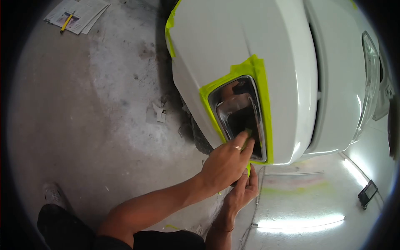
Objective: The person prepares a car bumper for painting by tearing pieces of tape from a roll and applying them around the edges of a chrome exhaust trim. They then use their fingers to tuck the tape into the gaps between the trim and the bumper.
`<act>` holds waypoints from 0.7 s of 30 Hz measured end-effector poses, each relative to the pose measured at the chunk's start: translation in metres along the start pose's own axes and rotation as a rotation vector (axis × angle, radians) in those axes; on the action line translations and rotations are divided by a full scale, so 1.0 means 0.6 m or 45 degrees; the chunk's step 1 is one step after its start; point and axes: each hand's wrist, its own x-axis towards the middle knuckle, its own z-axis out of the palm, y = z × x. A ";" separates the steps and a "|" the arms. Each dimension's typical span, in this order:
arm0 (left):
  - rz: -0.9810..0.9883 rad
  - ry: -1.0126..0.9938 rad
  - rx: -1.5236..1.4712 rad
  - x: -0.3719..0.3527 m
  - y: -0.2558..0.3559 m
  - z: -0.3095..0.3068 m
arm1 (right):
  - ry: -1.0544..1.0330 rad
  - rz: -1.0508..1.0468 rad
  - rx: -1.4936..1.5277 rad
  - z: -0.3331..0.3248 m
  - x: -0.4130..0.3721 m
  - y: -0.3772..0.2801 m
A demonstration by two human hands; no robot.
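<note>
A dark, glossy fog lamp (pixel 235 104) sits in the white bumper (pixel 216 46), framed by yellow-green masking tape (pixel 261 83) on the paint around it. My left hand (pixel 227 160), with a ring on one finger, reaches over the lower end of the lamp. Its fingers are closed, and a bit of green tape shows at their tips. Just below, my right hand (pixel 243 189) pinches a strip of the same tape (pixel 248 168) between thumb and fingers, close to the lamp's bottom corner. My left hand partly covers that corner.
More tape (pixel 170 31) runs along the bumper's edge. Newspaper sheets (pixel 85 14) with a yellow-and-black tool (pixel 66 23) lie on the concrete floor (pixel 62 112). Paper scraps (pixel 158 112) lie near the bumper. A lit tube lamp (pixel 300 223) and a floodlight (pixel 368 193) are by the wall.
</note>
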 end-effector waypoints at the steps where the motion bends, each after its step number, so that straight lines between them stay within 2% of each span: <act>1: -0.009 0.180 -0.132 -0.013 0.000 -0.004 | -0.008 0.005 -0.040 -0.004 -0.002 0.003; 5: -0.032 0.108 -0.244 -0.046 -0.014 0.017 | 0.013 -0.018 -0.045 -0.004 -0.012 0.015; 11: -0.133 -0.058 -0.080 0.007 -0.017 0.013 | 0.004 -0.025 0.111 0.002 -0.017 0.014; 13: -0.162 0.158 -0.045 0.030 -0.023 0.014 | 0.019 0.002 0.080 -0.001 -0.017 0.013; 14: -0.155 0.153 -0.049 0.041 -0.027 0.011 | 0.026 0.031 0.047 -0.003 -0.017 0.014; 16: 0.059 0.177 0.228 0.066 -0.027 -0.008 | 0.030 0.019 0.053 -0.002 -0.015 0.014; 21: 0.267 0.225 0.413 0.084 -0.035 -0.009 | 0.047 0.019 0.019 0.000 -0.017 0.010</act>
